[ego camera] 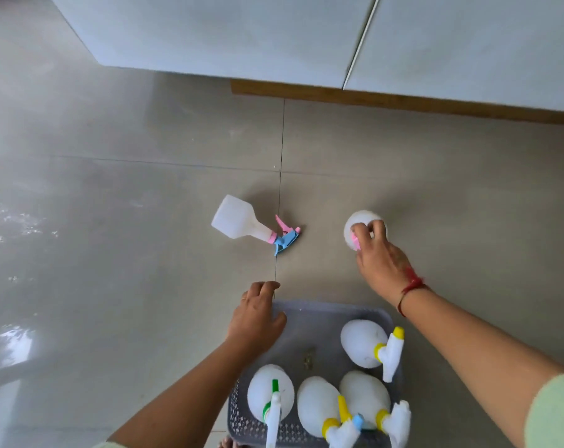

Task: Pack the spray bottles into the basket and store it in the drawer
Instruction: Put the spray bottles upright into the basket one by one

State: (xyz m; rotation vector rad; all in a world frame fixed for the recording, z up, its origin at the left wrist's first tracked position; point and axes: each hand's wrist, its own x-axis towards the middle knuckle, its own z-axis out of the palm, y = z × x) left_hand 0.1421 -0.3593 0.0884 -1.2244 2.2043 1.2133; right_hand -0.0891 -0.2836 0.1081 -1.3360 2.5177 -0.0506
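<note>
A grey perforated basket stands on the floor at 6 o'clock in the view. Four white spray bottles stand upright in it: one with a green-and-white trigger at its 7 o'clock corner, one with a yellow collar and blue tip at 6 o'clock, one with a yellow collar at 5 o'clock, and another yellow-collared one at 3 o'clock. Beyond the basket, at 12 o'clock from it, a translucent bottle with a pink-and-blue trigger lies on its side on the floor. At 1 o'clock a white bottle with a pink trigger stands upright.
</note>
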